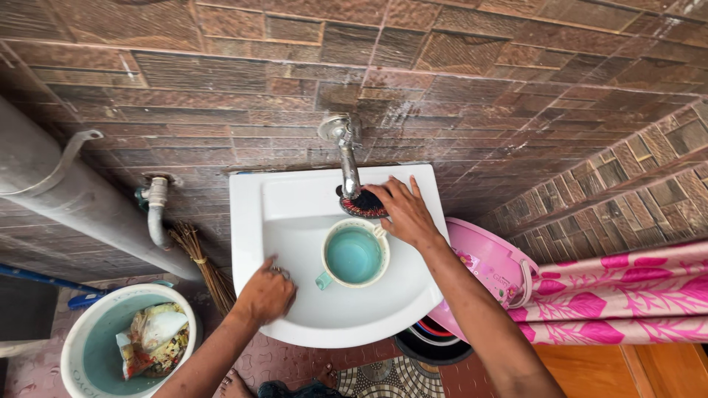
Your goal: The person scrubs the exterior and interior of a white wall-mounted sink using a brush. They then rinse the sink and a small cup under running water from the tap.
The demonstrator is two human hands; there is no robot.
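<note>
A white wash basin [254, 221] hangs on a brown tiled wall, with a metal tap [346, 158] above its back edge. A light green mug [354, 256] with a handle stands in the bowl under the tap. My right hand [404, 210] rests on a round dark scrubber with a red rim [359, 205] on the basin's back ledge, beside the tap. My left hand [267, 293] presses on the basin's front left part, fingers bent; what is under it is hidden.
A white bucket [77, 346] with wrappers inside stands on the floor at left, near a grey pipe [66, 199] and a broom [199, 262]. A pink plastic tub [490, 269] and a pink leaf-print curtain [627, 295] are at right. My feet show below.
</note>
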